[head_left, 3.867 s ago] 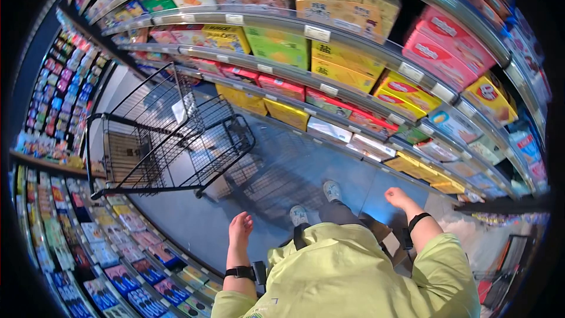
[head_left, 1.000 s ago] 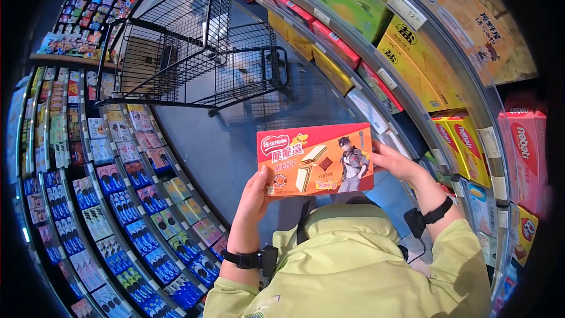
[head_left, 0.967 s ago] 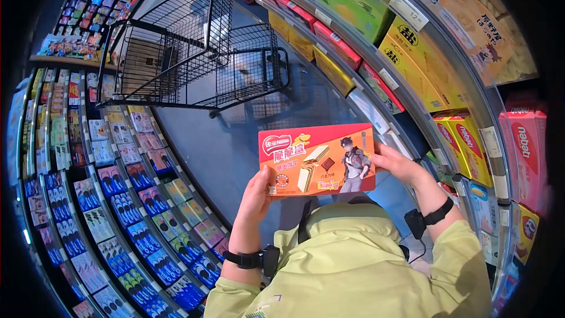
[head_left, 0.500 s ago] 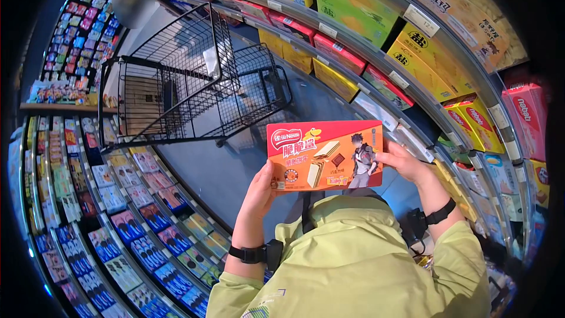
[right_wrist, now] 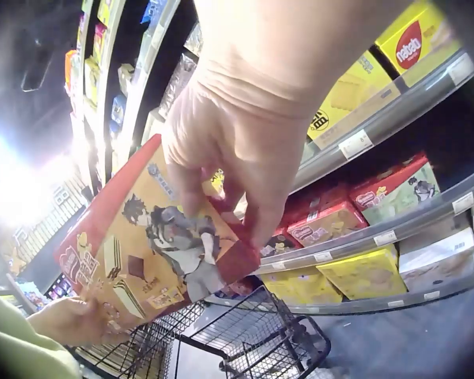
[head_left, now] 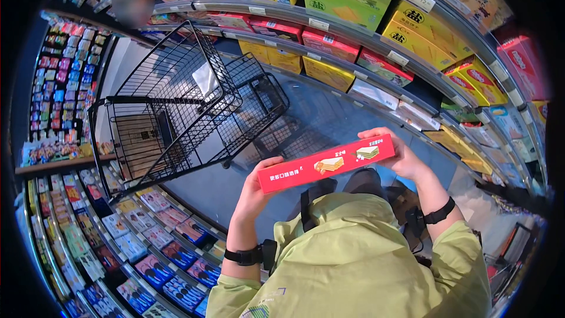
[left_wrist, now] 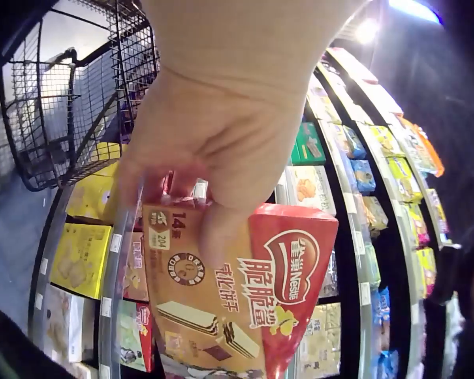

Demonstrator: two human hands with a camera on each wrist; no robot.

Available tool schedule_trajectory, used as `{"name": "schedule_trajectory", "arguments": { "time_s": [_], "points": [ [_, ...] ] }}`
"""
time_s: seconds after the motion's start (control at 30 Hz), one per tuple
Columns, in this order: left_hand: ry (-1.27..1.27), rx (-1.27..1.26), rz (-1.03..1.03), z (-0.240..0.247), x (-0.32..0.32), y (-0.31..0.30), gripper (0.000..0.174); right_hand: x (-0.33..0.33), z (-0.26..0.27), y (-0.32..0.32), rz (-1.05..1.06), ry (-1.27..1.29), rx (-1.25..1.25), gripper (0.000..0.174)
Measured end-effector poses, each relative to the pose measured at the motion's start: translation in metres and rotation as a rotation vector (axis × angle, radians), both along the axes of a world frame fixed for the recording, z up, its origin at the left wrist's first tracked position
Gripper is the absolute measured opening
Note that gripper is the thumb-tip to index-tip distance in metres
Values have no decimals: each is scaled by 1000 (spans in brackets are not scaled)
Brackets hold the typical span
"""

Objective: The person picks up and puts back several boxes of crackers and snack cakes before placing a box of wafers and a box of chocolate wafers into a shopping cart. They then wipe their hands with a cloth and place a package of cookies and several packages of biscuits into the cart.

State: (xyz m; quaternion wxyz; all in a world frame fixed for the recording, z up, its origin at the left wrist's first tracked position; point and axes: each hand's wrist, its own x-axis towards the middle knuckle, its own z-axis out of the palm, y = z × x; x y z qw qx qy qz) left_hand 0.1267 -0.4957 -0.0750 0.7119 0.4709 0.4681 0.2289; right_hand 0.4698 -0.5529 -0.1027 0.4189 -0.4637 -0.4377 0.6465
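A red and orange wafer box [head_left: 326,164] is held level in front of the body, its narrow red side facing up to the head camera. At its left end the left hand [head_left: 254,191] grips it, and the right hand [head_left: 400,156] grips the other end. In the left wrist view the left thumb lies across the printed front of the box [left_wrist: 197,296], beside the hand [left_wrist: 213,150]. Fingers of the right hand [right_wrist: 229,150] pinch a corner of the box [right_wrist: 154,245] near the printed figure in the right wrist view.
A black wire shopping cart [head_left: 170,112] stands on the floor ahead to the left, holding a brown carton [head_left: 136,135]. Shelves of boxed snacks [head_left: 347,0] run along the front and right; racks of small packs [head_left: 135,241] line the left.
The box has tipped from showing its printed front to showing its narrow red side, still in both hands. The head view has turned, and the cart appears lower in it.
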Motion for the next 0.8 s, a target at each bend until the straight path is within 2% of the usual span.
{"name": "schedule_trajectory", "arguments": {
  "time_s": [0.03,0.17,0.23,0.27,0.33,0.37,0.4,0.47,0.5,0.53,0.6,0.63,0.73,0.8],
  "points": [
    [6,17,-17,0,-2,3,50,-6,5,-1,-45,73,-77,50],
    [-68,5,-41,-12,-13,8,49,-17,10,-12,-84,31,-40,48],
    [-67,-29,-82,-25,-19,8,57,-18,8,-17,-43,-128,80,60],
    [-73,-34,-91,-27,-19,7,57,-20,5,-21,-51,-135,74,60],
    [-196,-87,71,-26,-14,3,68,-29,6,-27,-214,7,-78,75],
    [-96,-137,73,-18,-14,3,72,-33,13,-28,-242,37,-73,85],
    [-100,-147,65,-22,-18,4,72,-33,15,-30,-251,32,-82,85],
    [-124,-326,113,-33,-25,5,77,-32,16,-36,-246,-12,-239,80],
    [-94,-235,48,-36,-23,5,70,-36,12,-37,-266,-103,-228,69],
    [-94,-240,44,-35,-22,5,70,-35,11,-40,-271,-104,-233,69],
    [-248,-420,-56,-24,-20,7,65,-33,7,-47,-312,-49,-466,60],
    [-181,-367,-170,-20,-20,8,64,-32,2,-52,-324,-52,-446,56],
    [-219,-382,-252,-22,-15,4,62,-26,-6,-62,-346,-33,-467,54],
    [-161,-360,-231,-13,-5,-3,66,-19,-5,-68,-359,-32,-499,56]
  ]
}}
